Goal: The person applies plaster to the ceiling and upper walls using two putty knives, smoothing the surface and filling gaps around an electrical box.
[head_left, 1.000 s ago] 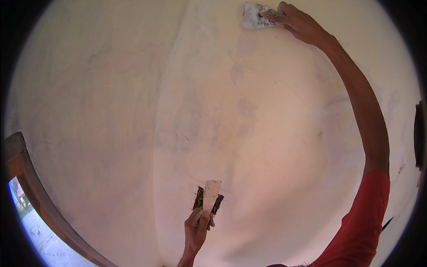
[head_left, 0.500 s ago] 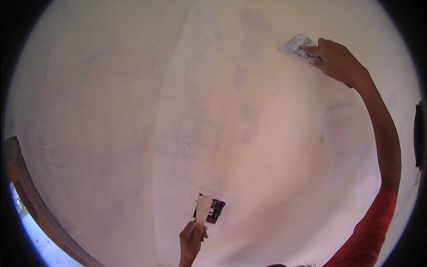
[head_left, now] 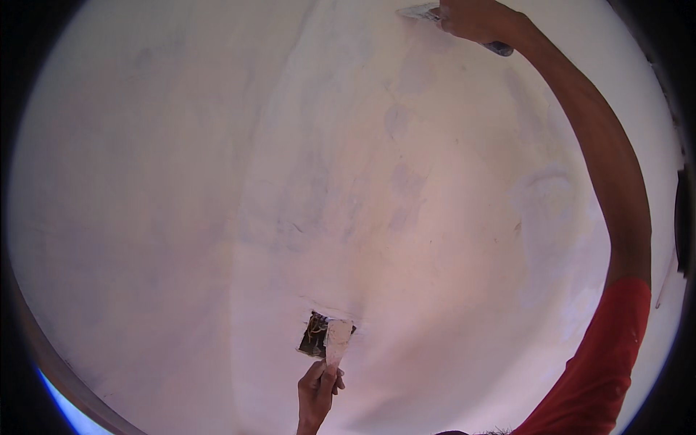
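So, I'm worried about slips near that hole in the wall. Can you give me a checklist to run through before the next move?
1. Left hand grips the pale scraper: ok, blade pointing up.
2. Right hand grips the grey-bladed scraper: ok, its blade sticks out left of the hand.
3. Pale scraper clear of the wall opening in this view: not ok, it overlaps the opening's right part.
4. Pale scraper not touching anything inside the opening: cannot tell, depth is unclear.
5. Grey-bladed scraper flat against the wall: cannot tell, the hand partly hides it.
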`<action>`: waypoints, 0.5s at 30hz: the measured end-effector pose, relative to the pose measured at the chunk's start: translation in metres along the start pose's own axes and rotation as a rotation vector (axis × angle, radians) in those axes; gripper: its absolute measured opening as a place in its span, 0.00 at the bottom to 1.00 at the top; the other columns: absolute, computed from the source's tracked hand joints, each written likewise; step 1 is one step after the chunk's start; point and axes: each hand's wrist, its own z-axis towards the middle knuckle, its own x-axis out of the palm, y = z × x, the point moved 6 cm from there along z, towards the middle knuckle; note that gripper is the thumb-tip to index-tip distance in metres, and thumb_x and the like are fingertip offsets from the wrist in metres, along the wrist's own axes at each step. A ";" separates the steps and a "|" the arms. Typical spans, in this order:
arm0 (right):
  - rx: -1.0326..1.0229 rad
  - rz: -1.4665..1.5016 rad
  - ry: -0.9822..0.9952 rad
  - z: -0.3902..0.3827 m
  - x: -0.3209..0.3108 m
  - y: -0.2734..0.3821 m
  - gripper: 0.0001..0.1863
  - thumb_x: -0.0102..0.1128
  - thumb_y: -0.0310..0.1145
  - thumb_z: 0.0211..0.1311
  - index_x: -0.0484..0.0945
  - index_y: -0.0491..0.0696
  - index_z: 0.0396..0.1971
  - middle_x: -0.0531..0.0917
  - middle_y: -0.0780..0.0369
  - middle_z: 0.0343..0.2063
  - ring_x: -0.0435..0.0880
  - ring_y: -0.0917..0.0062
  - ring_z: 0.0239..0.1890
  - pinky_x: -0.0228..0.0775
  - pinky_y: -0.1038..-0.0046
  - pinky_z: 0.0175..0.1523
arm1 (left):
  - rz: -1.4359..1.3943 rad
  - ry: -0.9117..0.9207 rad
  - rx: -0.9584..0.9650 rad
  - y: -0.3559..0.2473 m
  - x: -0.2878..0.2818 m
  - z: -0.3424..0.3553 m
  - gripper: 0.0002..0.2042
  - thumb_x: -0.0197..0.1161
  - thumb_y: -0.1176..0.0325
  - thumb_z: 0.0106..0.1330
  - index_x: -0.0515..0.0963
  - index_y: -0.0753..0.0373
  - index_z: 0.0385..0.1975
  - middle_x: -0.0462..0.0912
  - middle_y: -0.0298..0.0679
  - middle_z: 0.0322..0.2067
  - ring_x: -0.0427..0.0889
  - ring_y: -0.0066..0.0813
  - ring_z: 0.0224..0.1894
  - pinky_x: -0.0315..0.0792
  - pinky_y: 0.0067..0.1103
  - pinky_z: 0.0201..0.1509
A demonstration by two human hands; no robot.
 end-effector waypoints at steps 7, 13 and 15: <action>-0.316 -0.118 0.048 -0.032 -0.013 0.048 0.20 0.51 0.43 0.68 0.79 0.37 0.39 0.82 0.50 0.41 0.82 0.60 0.42 0.74 0.61 0.46 | -0.097 0.081 -0.009 0.005 -0.005 0.002 0.12 0.53 0.66 0.75 0.78 0.70 0.37 0.77 0.34 0.24 0.73 0.15 0.24 0.67 0.16 0.27; -0.183 0.023 0.074 -0.103 -0.007 0.073 0.18 0.54 0.40 0.68 0.80 0.41 0.47 0.81 0.48 0.30 0.81 0.54 0.37 0.72 0.59 0.47 | -0.128 0.155 -0.008 0.003 0.006 0.004 0.12 0.53 0.67 0.75 0.79 0.70 0.39 0.78 0.34 0.26 0.74 0.15 0.25 0.67 0.15 0.27; -0.082 0.035 0.199 -0.131 0.009 0.088 0.20 0.53 0.39 0.68 0.79 0.45 0.53 0.80 0.48 0.33 0.81 0.55 0.40 0.71 0.58 0.49 | -0.110 0.141 -0.027 0.003 -0.003 0.004 0.12 0.53 0.67 0.75 0.79 0.70 0.39 0.78 0.34 0.26 0.74 0.15 0.25 0.67 0.16 0.27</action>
